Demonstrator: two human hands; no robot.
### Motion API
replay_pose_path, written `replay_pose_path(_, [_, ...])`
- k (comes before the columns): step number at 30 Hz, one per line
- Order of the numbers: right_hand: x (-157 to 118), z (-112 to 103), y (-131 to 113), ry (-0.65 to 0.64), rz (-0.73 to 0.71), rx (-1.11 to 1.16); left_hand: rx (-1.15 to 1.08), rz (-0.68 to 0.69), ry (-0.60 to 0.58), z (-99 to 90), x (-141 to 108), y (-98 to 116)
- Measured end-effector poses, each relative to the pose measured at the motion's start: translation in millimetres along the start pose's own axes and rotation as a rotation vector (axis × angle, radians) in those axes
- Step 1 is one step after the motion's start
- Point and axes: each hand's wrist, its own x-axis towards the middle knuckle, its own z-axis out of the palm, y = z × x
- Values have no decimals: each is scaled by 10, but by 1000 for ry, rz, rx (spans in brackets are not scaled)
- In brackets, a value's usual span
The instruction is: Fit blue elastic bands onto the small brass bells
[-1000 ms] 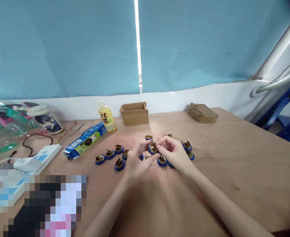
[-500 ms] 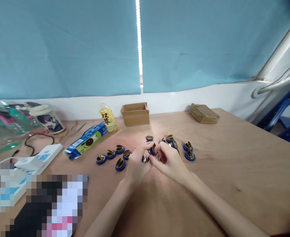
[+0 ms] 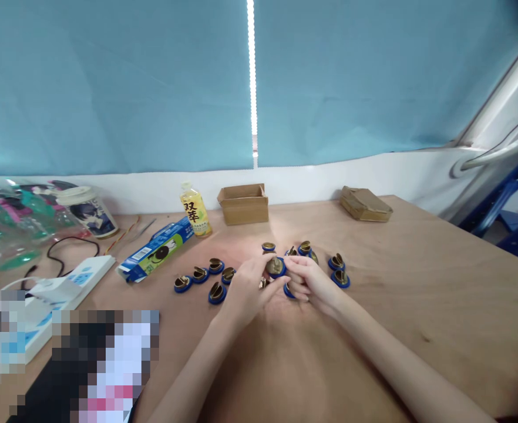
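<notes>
The hands work over the middle of the bench (image 3: 386, 317): the left hand (image 3: 245, 291) grasps a blue-rimmed disc (image 3: 276, 268) between thumb and fingers, and the right hand (image 3: 315, 285) pinches its right rim, lower fingers curled. Loose discs crowd close around: 5 towards the left edge (image 3: 217, 293), 2 towards the right (image 3: 340, 278), more behind and beneath, partly hidden by the hands, so their full count cannot be told.

Along the back edge stand a bottle (image 3: 196, 215) and an open carton (image 3: 244, 210); a flat box (image 3: 365, 205) lies near the back right corner. A blue packet (image 3: 155, 254) slants in front of the bottle. The left side is cluttered: a cup (image 3: 90, 216), clear plastic bottles (image 3: 10, 226), a black cable (image 3: 56, 239), a power strip (image 3: 80, 279), and a pixelated dark item (image 3: 80, 361) by the near left corner.
</notes>
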Motion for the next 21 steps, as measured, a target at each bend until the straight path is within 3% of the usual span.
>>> replay_pose_path(5, [9,-3,-1,-71,75,101,-134,-60,-34,-31,3,48])
replay_pose_path(8, [34,33,12,68,48,-46,-70,-62,29,-55,13,20])
replay_pose_path(11, [41,63,39,265,-120,-275,47,-36,93,-67,16,-46])
replay_pose_path(13, [20,79,52,325,-261,-464,93,-5,116,-69,13,-74])
replay_pose_path(17, [-53,113,37,330,-433,-835,146,81,113,-60,1,-64])
replay_pose_path(21, [-78,109,21,301,-539,-1059,163,81,61,-36,-6,-47])
